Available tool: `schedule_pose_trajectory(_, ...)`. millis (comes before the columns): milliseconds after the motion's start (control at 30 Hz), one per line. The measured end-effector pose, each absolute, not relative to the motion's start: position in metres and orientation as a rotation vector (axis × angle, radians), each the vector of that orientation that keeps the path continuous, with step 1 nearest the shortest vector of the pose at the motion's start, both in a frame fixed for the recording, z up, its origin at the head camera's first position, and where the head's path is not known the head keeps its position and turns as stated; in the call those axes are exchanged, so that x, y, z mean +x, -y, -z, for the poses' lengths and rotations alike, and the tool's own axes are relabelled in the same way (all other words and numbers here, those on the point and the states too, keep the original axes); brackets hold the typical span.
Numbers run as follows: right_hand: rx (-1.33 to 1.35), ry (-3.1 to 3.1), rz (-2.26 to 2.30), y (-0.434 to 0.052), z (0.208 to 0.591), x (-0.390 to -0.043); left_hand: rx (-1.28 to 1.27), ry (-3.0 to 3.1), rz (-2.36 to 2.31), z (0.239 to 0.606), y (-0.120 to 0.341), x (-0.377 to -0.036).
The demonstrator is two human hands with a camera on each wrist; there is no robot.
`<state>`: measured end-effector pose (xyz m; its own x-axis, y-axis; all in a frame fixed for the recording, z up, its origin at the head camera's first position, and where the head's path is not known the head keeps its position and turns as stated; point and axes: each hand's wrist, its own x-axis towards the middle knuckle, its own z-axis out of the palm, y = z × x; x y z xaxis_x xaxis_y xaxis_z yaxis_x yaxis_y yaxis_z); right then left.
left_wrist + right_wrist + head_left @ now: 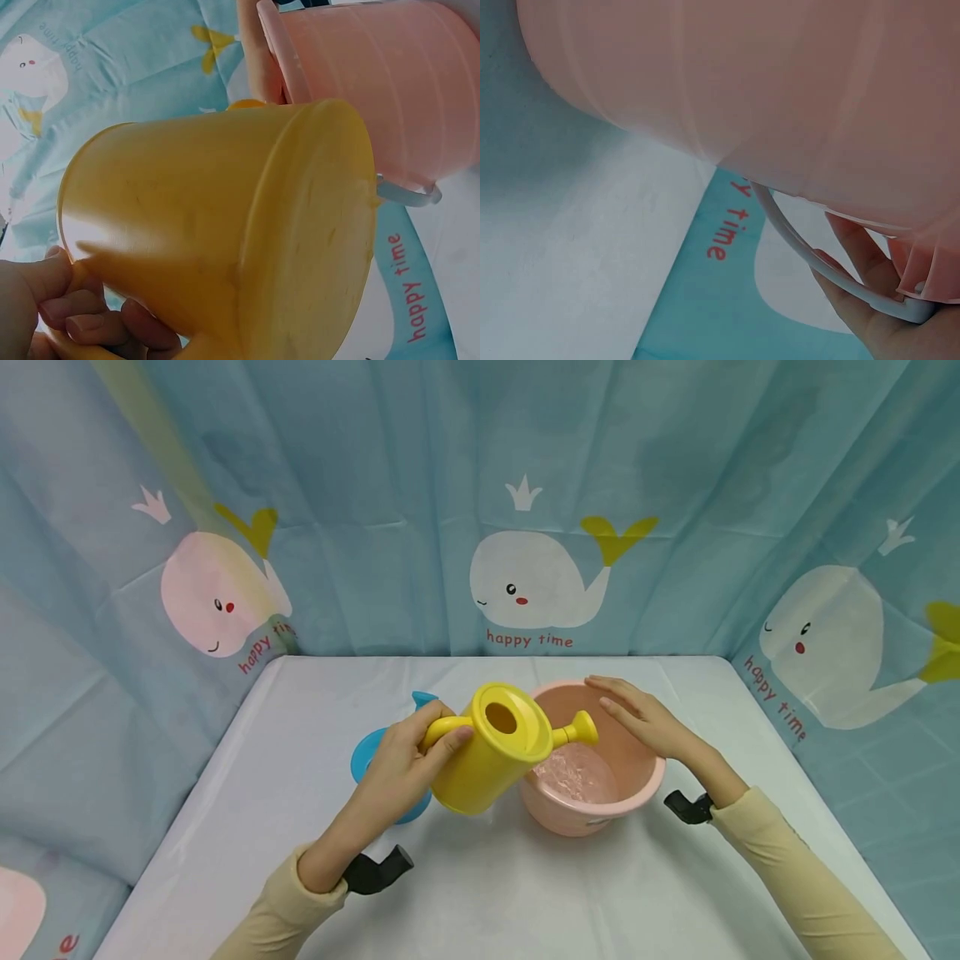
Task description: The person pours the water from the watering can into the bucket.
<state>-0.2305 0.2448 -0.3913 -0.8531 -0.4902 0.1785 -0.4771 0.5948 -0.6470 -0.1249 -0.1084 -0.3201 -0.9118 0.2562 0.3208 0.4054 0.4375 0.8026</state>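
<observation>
Left of centre, the left hand [401,760] grips the handle [452,723] of a yellow watering can [480,772], spout [581,729] over the pink bucket [573,820] at right. The right hand [648,720] clasps that bucket's far-right rim. Wrist views reveal its grey bail [817,264]; only the head view shows a blue object [363,753], partly hidden at left.

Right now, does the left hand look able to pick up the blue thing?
Probably not yet: the left hand looks near the blue thing, but it holds the yellow can by the handle. It would likely have to put that down first.
</observation>
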Motion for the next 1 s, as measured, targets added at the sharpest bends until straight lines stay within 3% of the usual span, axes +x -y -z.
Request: schedule_pose_trajectory(1000, -0.851, -2.78, 1.14, -0.2443, 0.3914, -0.2298, -0.561, 2.537, 1.478, 0.3178, 0.1071, -0.1261)
